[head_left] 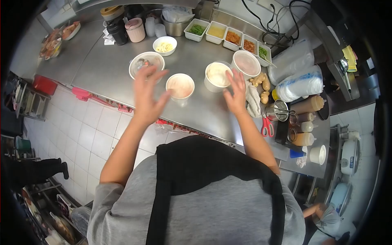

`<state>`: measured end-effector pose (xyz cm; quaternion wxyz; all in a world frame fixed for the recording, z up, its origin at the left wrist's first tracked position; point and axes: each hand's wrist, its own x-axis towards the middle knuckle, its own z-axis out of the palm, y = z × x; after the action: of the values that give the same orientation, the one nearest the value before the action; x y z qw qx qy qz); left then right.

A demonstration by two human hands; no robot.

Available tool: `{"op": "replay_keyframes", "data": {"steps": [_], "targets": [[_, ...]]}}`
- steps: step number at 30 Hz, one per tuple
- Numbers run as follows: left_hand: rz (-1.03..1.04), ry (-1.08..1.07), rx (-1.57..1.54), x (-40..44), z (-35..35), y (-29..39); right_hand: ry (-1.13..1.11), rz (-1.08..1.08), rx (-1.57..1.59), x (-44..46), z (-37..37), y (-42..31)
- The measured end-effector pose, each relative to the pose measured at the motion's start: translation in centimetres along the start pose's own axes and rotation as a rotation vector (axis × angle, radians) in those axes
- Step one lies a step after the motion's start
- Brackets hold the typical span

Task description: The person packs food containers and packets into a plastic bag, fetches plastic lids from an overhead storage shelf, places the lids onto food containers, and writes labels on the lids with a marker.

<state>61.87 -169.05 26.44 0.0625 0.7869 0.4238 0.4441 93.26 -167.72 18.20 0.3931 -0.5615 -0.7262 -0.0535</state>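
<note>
Head view: left fingers (143,79) and right fingers (239,84) spread wide; white cup (180,99) between; ginger (266,83), scissors (267,128) rightward.

1. On a steel counter (104,67), a white tub (180,97) is set near the front edge.
2. To its left, a wider tub (132,67) is placed; to its right, a pale-filled tub (214,87) and a round tub (246,64) are stood.
3. Behind them, a bowl (164,53) of yellow pieces is set.
4. Farther back, five trays (193,37) are lined up.
5. On the right, ginger (266,83), a cloth (253,100) and scissors (267,122) are laid.
</note>
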Motion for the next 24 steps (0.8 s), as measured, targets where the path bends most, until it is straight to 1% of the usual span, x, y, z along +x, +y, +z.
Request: {"op": "replay_keyframes", "data": {"steps": [1, 2, 4, 6, 7, 8, 9, 10, 12, 13, 15, 16, 18, 19, 21, 23, 24], "targets": [[0.035, -0.103, -0.094, 1.5, 2.0, 0.6, 0.06, 0.041, 0.051, 0.3, 0.2, 0.4], [0.07, -0.207, -0.188, 3.0, 4.3, 1.4, 0.096, 0.229, 0.241, 0.5, 1.1, 1.1], [0.152, -0.31, -0.143, 5.0, 10.5, 2.1, 0.174, 0.603, 0.619, 1.0, 3.4, 2.5], [0.071, -0.387, -0.002, 6.7, 15.3, 2.9, 0.238, 0.88, 0.902, 2.4, 3.9, 2.3], [-0.015, -0.374, -0.043, 6.7, 18.2, 1.9, 0.272, 1.022, 1.044, 2.6, 4.0, 2.1], [-0.099, -0.363, -0.082, 6.4, 21.6, 0.4, 0.289, 0.995, 0.985, 2.2, 4.4, 2.3], [-0.183, -0.352, -0.123, 6.3, 23.5, -0.2, 0.304, 0.967, 0.925, 1.5, 4.9, 2.8], [-0.166, -0.348, -0.199, 5.9, 23.7, 0.1, 0.315, 0.939, 0.862, 0.9, 4.9, 3.3], [-0.129, -0.35, -0.35, 4.4, 23.4, 0.7, 0.287, 0.958, 0.778, -0.2, 4.1, 3.7], [-0.157, -0.377, -0.358, 3.9, 23.1, 1.1, 0.276, 0.977, 0.736, -1.2, 3.5, 3.7], [-0.216, -0.429, -0.375, 3.6, 22.3, 2.4, 0.219, 0.867, 0.549, -1.8, 1.6, 1.6], [-0.078, -0.424, -0.223, 3.5, 22.0, 2.6, 0.187, 0.805, 0.459, -1.7, 1.1, 0.9], [0.191, -0.397, 0.089, 3.4, 21.3, 2.6, 0.156, 0.551, 0.18, -2.3, 1.2, 1.0], [0.221, -0.438, 0.025, 3.5, 21.2, 2.4, 0.137, 0.42, 0.048, -2.4, 1.4, 1.0], [0.281, -0.514, -0.097, 4.0, 21.0, 2.0, 0.086, 0.335, -0.032, -2.4, 1.3, 1.6], [0.247, -0.581, -0.094, 4.4, 21.0, 1.7, 0.031, 0.242, -0.146, -2.2, 0.8, 1.7], [0.229, -0.616, -0.093, 4.6, 21.0, 1.6, -0.03, 0.308, -0.068, -2.1, 0.5, 1.7]]}}
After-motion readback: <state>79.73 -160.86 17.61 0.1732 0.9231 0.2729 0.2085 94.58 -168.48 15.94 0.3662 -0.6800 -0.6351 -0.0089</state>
